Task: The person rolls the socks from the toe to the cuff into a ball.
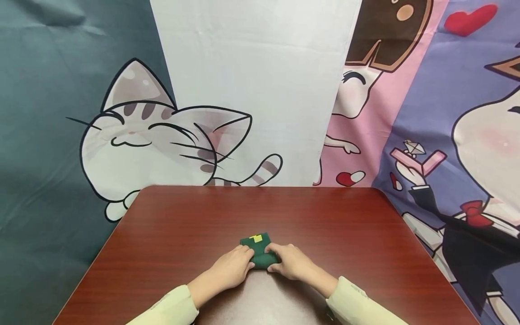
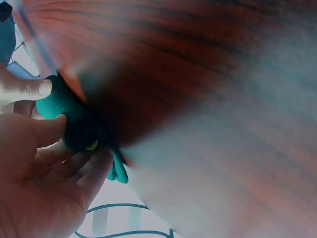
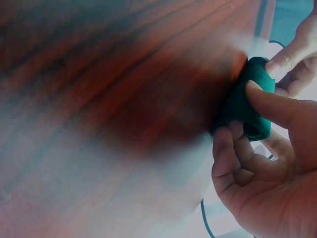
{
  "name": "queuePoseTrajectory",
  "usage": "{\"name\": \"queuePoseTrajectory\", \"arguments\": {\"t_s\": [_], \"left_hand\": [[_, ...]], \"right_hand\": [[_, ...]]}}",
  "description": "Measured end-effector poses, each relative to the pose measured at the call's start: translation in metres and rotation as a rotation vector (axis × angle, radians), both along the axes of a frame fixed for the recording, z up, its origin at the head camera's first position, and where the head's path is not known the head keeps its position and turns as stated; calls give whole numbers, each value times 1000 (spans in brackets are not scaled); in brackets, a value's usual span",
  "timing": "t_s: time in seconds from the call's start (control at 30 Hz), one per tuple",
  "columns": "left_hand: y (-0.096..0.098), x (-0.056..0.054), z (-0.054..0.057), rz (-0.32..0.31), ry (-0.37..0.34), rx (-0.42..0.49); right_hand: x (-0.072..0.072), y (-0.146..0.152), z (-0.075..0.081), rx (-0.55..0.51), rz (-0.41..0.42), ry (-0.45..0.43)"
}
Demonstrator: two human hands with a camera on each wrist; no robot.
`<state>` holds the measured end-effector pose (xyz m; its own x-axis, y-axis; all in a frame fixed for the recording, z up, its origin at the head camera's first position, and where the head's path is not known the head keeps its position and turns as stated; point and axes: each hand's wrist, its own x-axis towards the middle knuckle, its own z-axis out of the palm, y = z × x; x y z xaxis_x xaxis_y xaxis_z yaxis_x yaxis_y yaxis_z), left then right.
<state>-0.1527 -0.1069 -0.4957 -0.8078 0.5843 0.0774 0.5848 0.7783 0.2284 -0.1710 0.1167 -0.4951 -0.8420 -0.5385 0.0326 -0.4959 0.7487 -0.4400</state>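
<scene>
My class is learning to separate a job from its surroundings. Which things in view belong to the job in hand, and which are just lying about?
Part of the job:
green cloth, partly rolled
left hand and right hand, both holding it
table, the work surface

Just surroundings:
backdrop
cartoon cat printed on it

Room over far tabletop (image 1: 260, 207), obstacles nearer: left grip (image 1: 232, 267), right grip (image 1: 293, 262) (green cloth (image 1: 262, 260) between)
</scene>
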Motion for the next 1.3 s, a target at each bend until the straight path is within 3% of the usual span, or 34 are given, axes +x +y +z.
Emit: {"name": "queuePoseTrajectory", "arguments": {"t_s": [0.33,0.53,0.87,0.97,1.3], "left_hand": [[2,4,-5,30,91,-44],[4,3,-4,25,87,-58],[4,-2,-3,42,36,6],[5,-2,-4,49,31,8],[4,-4,-4,68,31,18]], "right_hand": [[-7,1,-7,-50,-38,-98],[-12,0,-4,-72,-38,-169],[-16,2,-4,-99,-88,-254],[-14,3,-2,-76,-59,-178],[-1,-5,-3,122,98,261]]}}
